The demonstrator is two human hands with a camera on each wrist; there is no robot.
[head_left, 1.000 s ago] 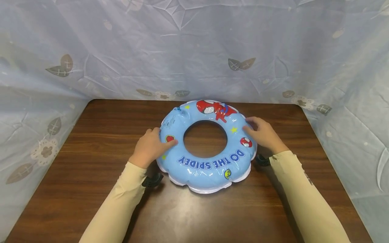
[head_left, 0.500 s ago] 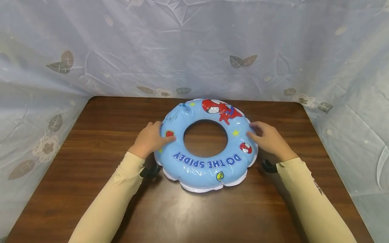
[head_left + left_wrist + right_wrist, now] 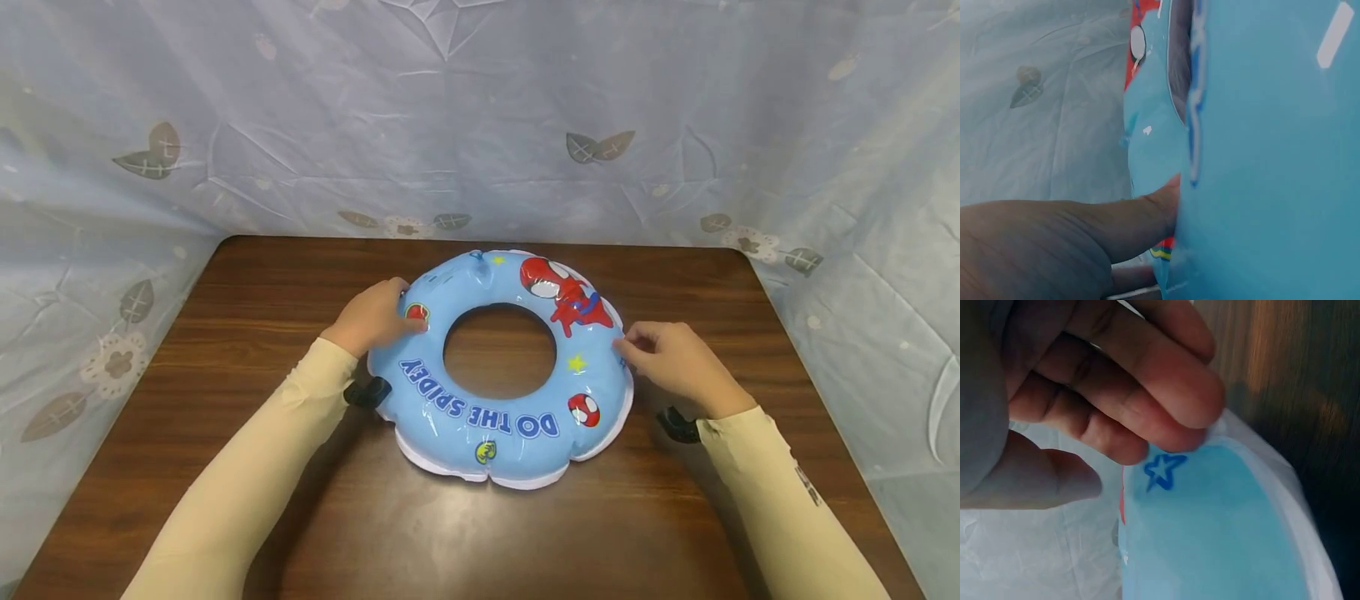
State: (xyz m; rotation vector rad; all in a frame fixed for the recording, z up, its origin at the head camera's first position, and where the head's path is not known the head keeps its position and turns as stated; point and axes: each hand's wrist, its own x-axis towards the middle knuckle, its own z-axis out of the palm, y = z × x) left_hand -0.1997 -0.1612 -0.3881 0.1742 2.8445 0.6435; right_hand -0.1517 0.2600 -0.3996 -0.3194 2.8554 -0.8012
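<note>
A light blue swim ring (image 3: 450, 433) with a white scalloped edge lies on the wooden table, printed with a red masked cartoon figure and the words "DO THE SPIDEY". My left hand (image 3: 377, 318) grips its left side, the thumb (image 3: 1154, 209) over the top and the fingers mostly hidden behind the outer edge. At the ring's right side is my right hand (image 3: 678, 362), its fingertips (image 3: 1194, 403) right at the outer edge by a small blue star outline (image 3: 1163, 470). In the right wrist view the thumb stands apart from those loosely bent fingers.
A brown wooden table (image 3: 247, 333) extends around the ring. Behind and along both sides hangs a pale curtain (image 3: 480, 125) with leaf prints. Dark wrist straps (image 3: 367, 392) show beside the cream sleeves (image 3: 247, 467).
The swim ring has turned clockwise as seen from above, its lettering shifting left and its red figure right. My left hand has moved farther away, my right hand nearer and slightly right.
</note>
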